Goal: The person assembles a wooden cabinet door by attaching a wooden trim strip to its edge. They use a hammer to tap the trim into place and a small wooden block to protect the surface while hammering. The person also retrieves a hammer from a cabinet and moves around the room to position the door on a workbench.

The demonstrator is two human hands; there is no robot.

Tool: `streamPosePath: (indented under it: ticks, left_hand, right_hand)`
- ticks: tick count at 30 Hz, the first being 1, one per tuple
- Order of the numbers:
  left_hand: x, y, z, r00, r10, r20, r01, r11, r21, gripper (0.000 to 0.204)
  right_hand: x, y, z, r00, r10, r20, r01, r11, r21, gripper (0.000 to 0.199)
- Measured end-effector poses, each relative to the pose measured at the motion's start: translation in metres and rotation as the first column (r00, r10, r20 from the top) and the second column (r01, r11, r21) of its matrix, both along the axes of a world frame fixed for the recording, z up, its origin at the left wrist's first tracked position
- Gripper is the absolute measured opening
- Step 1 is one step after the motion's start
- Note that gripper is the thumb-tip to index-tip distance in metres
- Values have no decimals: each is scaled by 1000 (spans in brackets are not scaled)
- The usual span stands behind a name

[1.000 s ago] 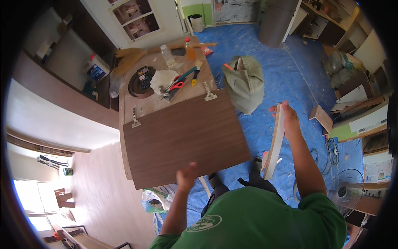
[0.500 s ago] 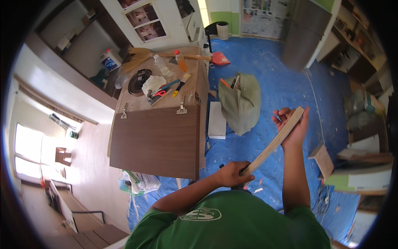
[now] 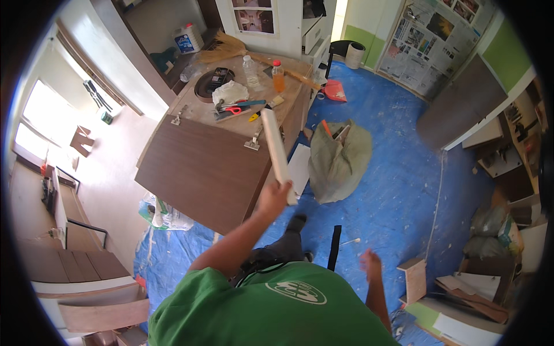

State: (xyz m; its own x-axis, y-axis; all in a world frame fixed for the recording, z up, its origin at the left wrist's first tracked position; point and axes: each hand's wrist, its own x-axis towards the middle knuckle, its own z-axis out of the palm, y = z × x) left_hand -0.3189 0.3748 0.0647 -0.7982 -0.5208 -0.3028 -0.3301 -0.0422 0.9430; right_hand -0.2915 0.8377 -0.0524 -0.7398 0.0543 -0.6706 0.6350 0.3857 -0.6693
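My left hand (image 3: pixel 273 199) is closed around the lower end of a narrow pale wooden strip (image 3: pixel 274 144). The strip slants upward, its far end overlapping the worktable beside a yellow-handled paintbrush (image 3: pixel 268 108). Away to the right, my right hand (image 3: pixel 371 264) hangs low over the blue sheet, slightly blurred, holding nothing, its fingers loosely apart. A brown wood-grain panel (image 3: pixel 202 170) with two metal hinges (image 3: pixel 252 144) lies on the worktable, left of the strip. Behind it are red-handled scissors (image 3: pixel 234 110), a hammer (image 3: pixel 248 104) and a crumpled white lump (image 3: pixel 229 93).
A clear bottle (image 3: pixel 250 74) and an orange-filled bottle (image 3: pixel 278 78) stand farther back near a broom (image 3: pixel 222 49). On the blue floor sheet (image 3: pixel 398 150) sit a grey-green sack (image 3: pixel 340 164), a white board (image 3: pixel 298 164) and a red dustpan (image 3: pixel 334 90). Boards and bags crowd the right side.
The strip has swung left and up in my left hand. My right hand has let go of its far end and dropped low to the right. The view has turned.
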Motion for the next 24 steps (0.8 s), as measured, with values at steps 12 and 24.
streamPosePath:
  ticks: [12,24]
  left_hand:
    - [-221,-165,-6,964,78,255,73,843,-533,49]
    - [-361,-242,-5,912,124,392,19,939,-343,46]
  right_hand:
    - [21,10,-28,971,-75,227,13,964,265,45]
    - [-13,82,-27,987,106,-124,-91,988,122,43]
